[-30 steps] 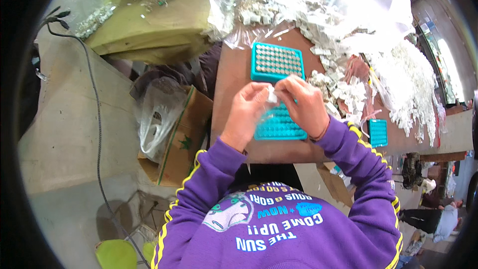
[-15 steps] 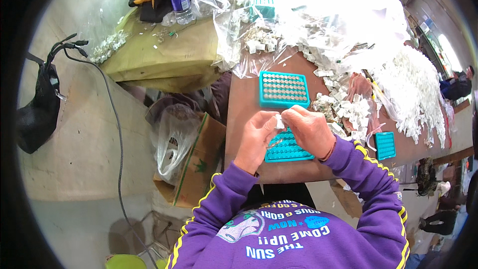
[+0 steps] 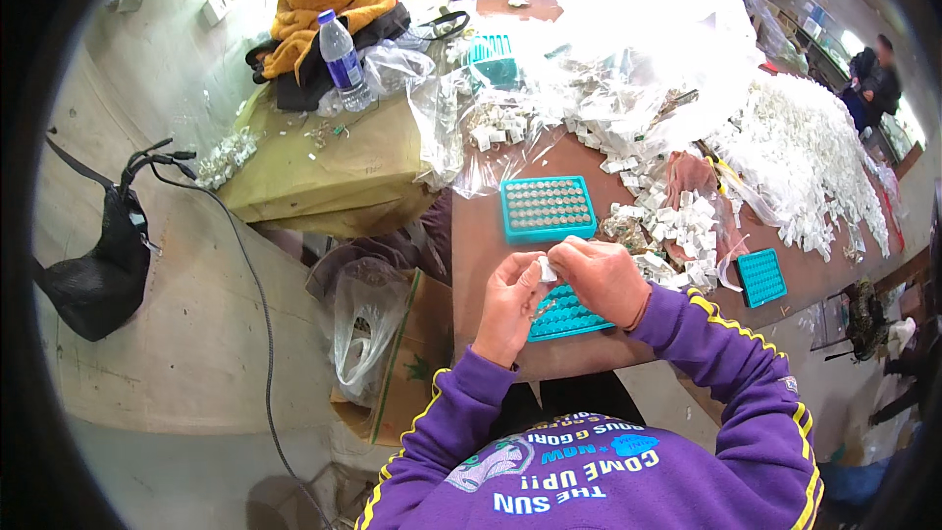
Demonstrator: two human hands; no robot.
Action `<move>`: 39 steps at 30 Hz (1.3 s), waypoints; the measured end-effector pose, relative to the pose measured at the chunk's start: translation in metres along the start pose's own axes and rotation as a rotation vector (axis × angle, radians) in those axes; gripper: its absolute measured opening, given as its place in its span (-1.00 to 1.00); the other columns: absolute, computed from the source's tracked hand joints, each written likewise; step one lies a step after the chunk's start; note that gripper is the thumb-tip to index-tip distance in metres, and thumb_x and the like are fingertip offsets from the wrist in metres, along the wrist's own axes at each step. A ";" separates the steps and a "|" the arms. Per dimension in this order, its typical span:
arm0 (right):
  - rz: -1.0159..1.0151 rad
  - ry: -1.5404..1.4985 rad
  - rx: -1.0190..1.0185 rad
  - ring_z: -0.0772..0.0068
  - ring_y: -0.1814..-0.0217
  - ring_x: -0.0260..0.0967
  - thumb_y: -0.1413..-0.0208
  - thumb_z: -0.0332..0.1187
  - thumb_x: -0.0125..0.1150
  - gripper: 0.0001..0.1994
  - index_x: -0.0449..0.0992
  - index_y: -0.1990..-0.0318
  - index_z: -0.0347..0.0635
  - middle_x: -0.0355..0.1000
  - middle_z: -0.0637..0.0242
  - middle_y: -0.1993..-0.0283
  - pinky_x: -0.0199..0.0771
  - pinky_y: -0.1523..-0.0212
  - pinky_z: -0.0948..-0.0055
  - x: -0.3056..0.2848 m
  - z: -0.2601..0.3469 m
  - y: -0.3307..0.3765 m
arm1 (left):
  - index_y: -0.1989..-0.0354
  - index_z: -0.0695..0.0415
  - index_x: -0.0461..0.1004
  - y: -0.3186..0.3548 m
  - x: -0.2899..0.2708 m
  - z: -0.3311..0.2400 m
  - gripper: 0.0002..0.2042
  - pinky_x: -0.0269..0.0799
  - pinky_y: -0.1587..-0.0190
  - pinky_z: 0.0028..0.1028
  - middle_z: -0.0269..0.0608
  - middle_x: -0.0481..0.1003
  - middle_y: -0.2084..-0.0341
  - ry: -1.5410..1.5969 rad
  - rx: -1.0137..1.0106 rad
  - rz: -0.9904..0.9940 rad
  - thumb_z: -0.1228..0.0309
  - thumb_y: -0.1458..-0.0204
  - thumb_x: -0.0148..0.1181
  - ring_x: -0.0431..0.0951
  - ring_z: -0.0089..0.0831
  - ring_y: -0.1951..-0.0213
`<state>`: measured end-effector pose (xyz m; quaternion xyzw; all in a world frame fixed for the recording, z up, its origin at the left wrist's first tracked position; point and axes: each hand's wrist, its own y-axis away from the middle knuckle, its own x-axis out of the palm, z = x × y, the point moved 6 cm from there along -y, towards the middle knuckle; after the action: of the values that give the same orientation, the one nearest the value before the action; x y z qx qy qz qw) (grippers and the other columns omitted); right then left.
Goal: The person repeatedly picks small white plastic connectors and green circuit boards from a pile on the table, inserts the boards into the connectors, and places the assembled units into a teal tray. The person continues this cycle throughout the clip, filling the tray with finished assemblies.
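A small white piece, perhaps plastic, is pinched between the thumb and fingers of my left hand. Against its right side press the closed fingertips of my right hand; whatever they hold is hidden. Thin light-coloured bits show by the lower fingers of my left hand. Both hands hover over a teal tray with rows of pockets, partly covering it. Just beyond stands a second teal tray, its rows filled with round metallic-looking pieces.
Loose white pieces lie right of the trays, beside a large white heap. Another teal tray sits at the table's right edge. A bottle and orange cloth are at far left. A cardboard box stands below.
The view has shifted, so the table and trays appear lower. My hands stay together at the white piece, over the same tray, with little change in their grip.
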<state>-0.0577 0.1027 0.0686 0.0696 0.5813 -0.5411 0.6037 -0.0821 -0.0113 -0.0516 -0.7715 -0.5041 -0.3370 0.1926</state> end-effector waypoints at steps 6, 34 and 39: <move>-0.182 -0.166 0.290 0.19 0.23 0.53 0.05 -0.53 0.34 -0.74 0.50 0.16 -0.22 0.51 0.13 0.26 0.50 0.24 0.39 -0.057 0.000 0.046 | 0.04 0.17 0.45 -0.040 0.074 -0.095 -0.68 0.46 0.07 -0.40 -0.03 0.54 0.17 -1.474 0.808 0.101 0.50 0.00 0.26 0.56 -0.27 0.14; -0.067 -0.036 0.207 0.08 -0.15 0.33 0.14 -0.41 0.37 -0.47 0.42 -0.09 -0.12 0.37 0.15 -0.12 0.36 -0.12 0.22 -0.059 -0.007 0.083 | -0.10 0.10 0.39 0.019 0.046 -0.096 -0.33 0.27 -0.18 -0.20 0.01 0.34 -0.05 -1.723 0.629 0.385 0.37 0.34 0.43 0.34 -0.04 -0.11; 0.079 0.054 -0.028 0.01 -0.35 0.09 0.22 -0.38 0.42 -0.25 0.28 -0.25 -0.04 0.16 0.15 -0.34 0.15 -0.29 0.10 -0.061 -0.016 0.037 | -0.14 0.15 0.36 -0.004 0.056 -0.103 -0.35 0.24 -0.23 -0.33 -0.07 0.36 -0.09 -1.396 0.329 0.512 0.44 0.26 0.39 0.37 -0.23 -0.15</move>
<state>-0.0243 0.1641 0.0912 0.0987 0.6019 -0.5063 0.6097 -0.1047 -0.0393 0.0599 -0.8598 -0.3580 0.3639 0.0139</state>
